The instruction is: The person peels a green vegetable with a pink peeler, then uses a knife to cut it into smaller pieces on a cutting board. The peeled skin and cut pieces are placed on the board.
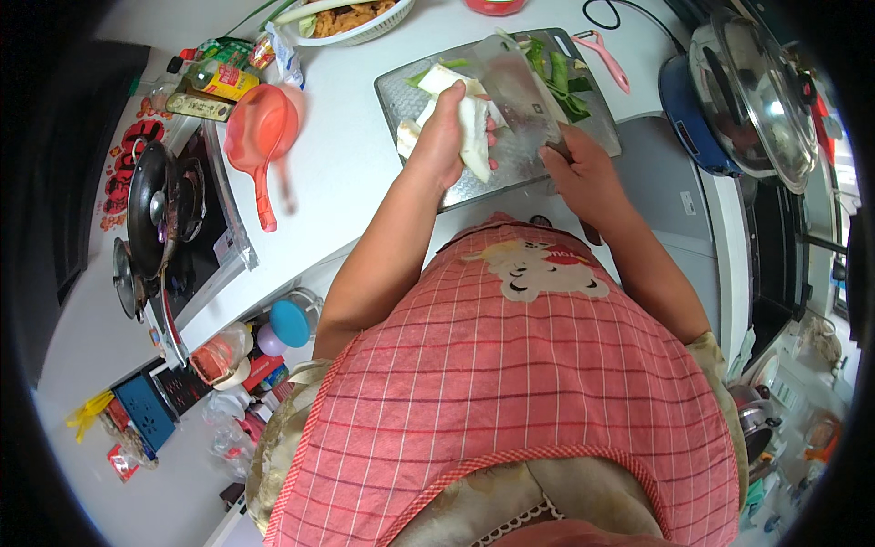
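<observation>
My left hand (444, 133) grips a peeled, whitish vegetable piece (474, 133), its fingertips curling round the far side. More pale chunks (408, 139) lie beside and partly behind that hand on the cutting board (489, 183). My right hand (588, 174) is closed round the handle of a cleaver (516, 89). Its broad blade points away from me over the board, just right of the white piece; whether the edge touches anything I cannot tell. Green peelings (560, 78) are scattered at the board's far right.
A pink peeler (608, 61) lies beyond the board. To the right is a blue electric pot (694, 116) with a glass lid. At left are a red ladle (256, 130), bottles (222, 81) and a wok (147, 212) on the stove. A white basket (362, 31) of food stands behind.
</observation>
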Available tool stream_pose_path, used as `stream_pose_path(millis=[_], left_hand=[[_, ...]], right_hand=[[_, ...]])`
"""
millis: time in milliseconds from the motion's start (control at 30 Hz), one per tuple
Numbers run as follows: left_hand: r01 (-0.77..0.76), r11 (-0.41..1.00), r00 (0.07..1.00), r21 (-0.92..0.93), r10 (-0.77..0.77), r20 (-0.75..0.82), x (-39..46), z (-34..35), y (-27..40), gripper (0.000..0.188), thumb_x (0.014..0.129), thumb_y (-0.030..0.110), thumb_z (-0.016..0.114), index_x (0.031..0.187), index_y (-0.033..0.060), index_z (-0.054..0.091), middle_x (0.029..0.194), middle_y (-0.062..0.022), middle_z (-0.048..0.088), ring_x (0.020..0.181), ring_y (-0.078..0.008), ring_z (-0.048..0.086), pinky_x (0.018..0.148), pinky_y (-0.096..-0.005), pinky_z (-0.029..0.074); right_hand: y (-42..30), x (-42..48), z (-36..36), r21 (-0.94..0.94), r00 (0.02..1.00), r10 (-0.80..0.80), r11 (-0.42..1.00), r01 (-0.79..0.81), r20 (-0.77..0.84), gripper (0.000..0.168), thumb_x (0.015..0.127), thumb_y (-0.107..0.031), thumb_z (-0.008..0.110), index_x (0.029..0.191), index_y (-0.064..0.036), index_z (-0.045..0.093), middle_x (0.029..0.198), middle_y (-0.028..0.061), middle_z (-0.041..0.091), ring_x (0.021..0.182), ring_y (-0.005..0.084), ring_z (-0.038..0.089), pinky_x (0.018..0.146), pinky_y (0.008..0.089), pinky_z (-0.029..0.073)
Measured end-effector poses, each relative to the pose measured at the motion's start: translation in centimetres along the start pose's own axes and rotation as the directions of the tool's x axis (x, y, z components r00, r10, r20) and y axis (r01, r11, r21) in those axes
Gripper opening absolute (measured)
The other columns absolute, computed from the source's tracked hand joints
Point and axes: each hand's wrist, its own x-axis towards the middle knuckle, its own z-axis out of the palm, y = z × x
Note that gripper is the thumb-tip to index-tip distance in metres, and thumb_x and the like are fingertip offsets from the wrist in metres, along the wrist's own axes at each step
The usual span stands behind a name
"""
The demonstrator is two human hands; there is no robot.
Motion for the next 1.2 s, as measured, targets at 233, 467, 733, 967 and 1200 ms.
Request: stream_pose_path(millis=[233,467,733,967,1200], left_hand=[[0.068,0.994,0.979,-0.09,-0.049,0.199,-0.3,-1.2,1.1,0.064,0.087,0.055,0.029,0.116,0.0026,0.052,0.079,-0.0097,0.058,0.064,-0.0211,0.055,0.05,-0.0442,0.048],[-0.373,0.921,0.812,-0.111,0.383,0.44,-2.5,-0.8,0.6,0.064,0.082,0.049,0.048,0.125,0.0019,0.044,0.085,-0.0107,0.056,0.069,-0.0197,0.056,0.053,-0.0357,0.049],[-0.602,0.773,0.759,0.201,0.475,0.446,-5.4,6.0,0.0,0.054,0.07,0.005,0.069,0.117,0.0079,0.041,0.091,-0.0098,0.054,0.077,-0.0152,0.052,0.064,-0.0262,0.044],[-0.48,0.854,0.771,0.2,0.301,0.562,-2.0,18.0,-5.1,0.044,0.074,0.0,0.063,0.112,0.0068,0.042,0.095,-0.0111,0.056,0.08,-0.0163,0.056,0.063,-0.0289,0.049],[-0.139,0.903,0.818,0.406,-0.126,0.561,2.1,32.7,-11.5,0.035,0.08,0.006,0.063,0.11,0.0036,0.046,0.094,-0.0119,0.059,0.081,-0.0209,0.062,0.055,-0.0331,0.054]], right_hand=[[2.9,0.6,1.3,0.036,0.979,0.205,0.978,-0.204,-0.014,0.033,0.085,-0.015,0.056,0.114,-0.001,0.053,0.086,0.0178,0.058,0.074,0.0263,0.057,0.069,0.0357,0.046],[1.7,-1.3,-0.9,0.267,0.956,0.294,0.923,-0.278,-0.02,0.027,0.087,-0.017,0.056,0.11,-0.003,0.057,0.079,0.0029,0.058,0.061,0.0091,0.051,0.05,0.0255,0.045],[4.3,-6.8,-8.3,0.22,0.978,0.207,0.954,-0.202,0.001,0.025,0.087,-0.014,0.058,0.111,-0.004,0.057,0.081,0.0026,0.055,0.061,0.0089,0.049,0.053,0.0243,0.044],[7.9,-14.7,-18.8,0.104,0.985,0.026,0.995,-0.008,-0.168,0.023,0.086,-0.008,0.057,0.107,-0.001,0.057,0.085,0.0085,0.052,0.075,0.0175,0.05,0.068,0.0274,0.042],[12.7,-23.1,-28.0,0.318,0.862,0.263,0.94,-0.127,-0.433,0.024,0.087,-0.008,0.058,0.11,-0.002,0.057,0.084,0.0029,0.054,0.064,0.0092,0.049,0.056,0.0237,0.042]])
